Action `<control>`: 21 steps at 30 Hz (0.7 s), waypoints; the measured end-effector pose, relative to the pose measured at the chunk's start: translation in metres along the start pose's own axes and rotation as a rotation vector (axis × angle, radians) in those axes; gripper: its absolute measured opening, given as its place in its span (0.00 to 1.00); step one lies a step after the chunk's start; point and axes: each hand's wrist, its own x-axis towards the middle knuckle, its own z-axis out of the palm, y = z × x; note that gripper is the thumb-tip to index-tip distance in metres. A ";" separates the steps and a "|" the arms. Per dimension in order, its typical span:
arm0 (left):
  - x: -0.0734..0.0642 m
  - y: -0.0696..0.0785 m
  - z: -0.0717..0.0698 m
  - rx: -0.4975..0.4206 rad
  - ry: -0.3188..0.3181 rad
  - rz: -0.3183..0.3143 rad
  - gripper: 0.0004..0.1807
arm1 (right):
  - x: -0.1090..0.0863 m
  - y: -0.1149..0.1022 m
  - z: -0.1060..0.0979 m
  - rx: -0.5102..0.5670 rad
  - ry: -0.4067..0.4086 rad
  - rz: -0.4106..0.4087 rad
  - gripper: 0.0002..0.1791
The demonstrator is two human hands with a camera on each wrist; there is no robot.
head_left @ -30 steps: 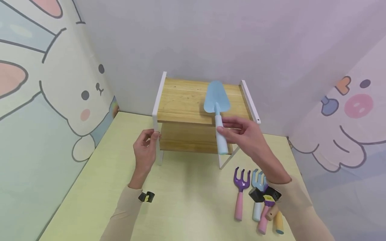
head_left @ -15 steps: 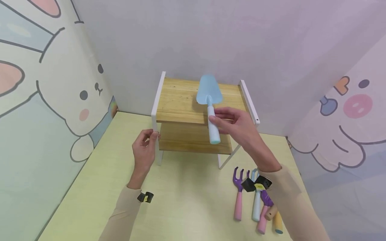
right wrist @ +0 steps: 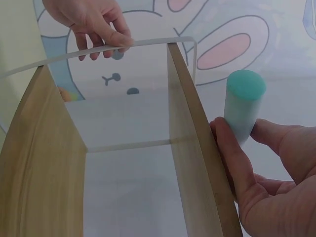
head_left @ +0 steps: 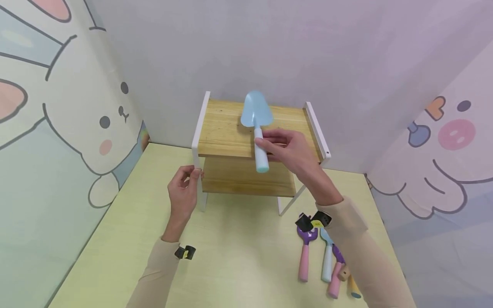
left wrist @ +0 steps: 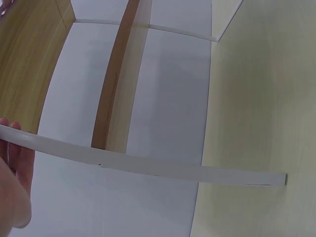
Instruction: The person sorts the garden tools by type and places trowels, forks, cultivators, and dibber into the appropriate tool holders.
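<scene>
My right hand point(head_left: 293, 150) pinches the pale blue handle of a garden trowel point(head_left: 257, 111). Its blade points away from me over the top board of a small two-tier shelf point(head_left: 225, 134). In the right wrist view, the trowel's handle point(right wrist: 242, 106) shows its turquoise end, and the fingers are close to the board's front edge. My left hand point(head_left: 182, 192) holds the shelf's white left side frame point(head_left: 196, 147) between thumb and fingers. The left wrist view shows that frame point(left wrist: 148, 164) running from the fingers down to the table.
Right of the shelf, several garden tools lie on the pale yellow table point(head_left: 239, 256). Among them are a purple tool with a pink handle point(head_left: 304, 263), one with a light blue handle point(head_left: 327, 263), and a yellow handle point(head_left: 354, 288). My right forearm partly covers them. Cartoon-printed walls point(head_left: 239, 51) surround the table.
My right hand has carried the trowel leftward and a little farther back over the shelf's top board. The left hand stays on the frame.
</scene>
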 end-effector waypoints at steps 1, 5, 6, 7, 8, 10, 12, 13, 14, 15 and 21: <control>0.000 -0.002 0.000 0.002 0.001 -0.001 0.04 | 0.001 -0.001 0.001 0.007 -0.004 0.005 0.25; 0.000 -0.017 -0.002 0.005 0.008 -0.012 0.04 | 0.008 -0.006 0.006 0.034 -0.011 0.031 0.24; -0.001 -0.021 -0.002 0.005 0.010 -0.015 0.04 | 0.010 -0.007 0.007 0.032 -0.014 0.036 0.24; -0.001 -0.025 -0.003 0.003 0.013 -0.017 0.04 | 0.012 -0.008 0.008 0.027 -0.016 0.038 0.24; -0.001 -0.027 -0.003 0.001 0.015 -0.018 0.03 | 0.014 -0.009 0.009 0.023 -0.019 0.040 0.24; -0.001 -0.029 -0.004 0.002 0.017 -0.015 0.03 | 0.018 -0.011 0.011 0.009 -0.027 0.040 0.24; -0.001 -0.030 -0.005 -0.002 0.016 -0.010 0.03 | 0.022 -0.013 0.014 0.012 -0.041 0.036 0.24; -0.001 -0.030 -0.005 -0.003 0.016 -0.007 0.04 | 0.024 -0.013 0.016 0.013 -0.046 0.035 0.24; -0.001 -0.030 -0.005 -0.006 0.015 -0.004 0.04 | 0.025 -0.014 0.017 0.014 -0.051 0.035 0.24; -0.001 -0.030 -0.005 -0.008 0.013 -0.001 0.04 | 0.027 -0.014 0.019 0.016 -0.055 0.037 0.24; -0.001 -0.031 -0.005 0.002 0.006 0.000 0.05 | 0.033 -0.017 0.023 -0.017 -0.061 0.061 0.22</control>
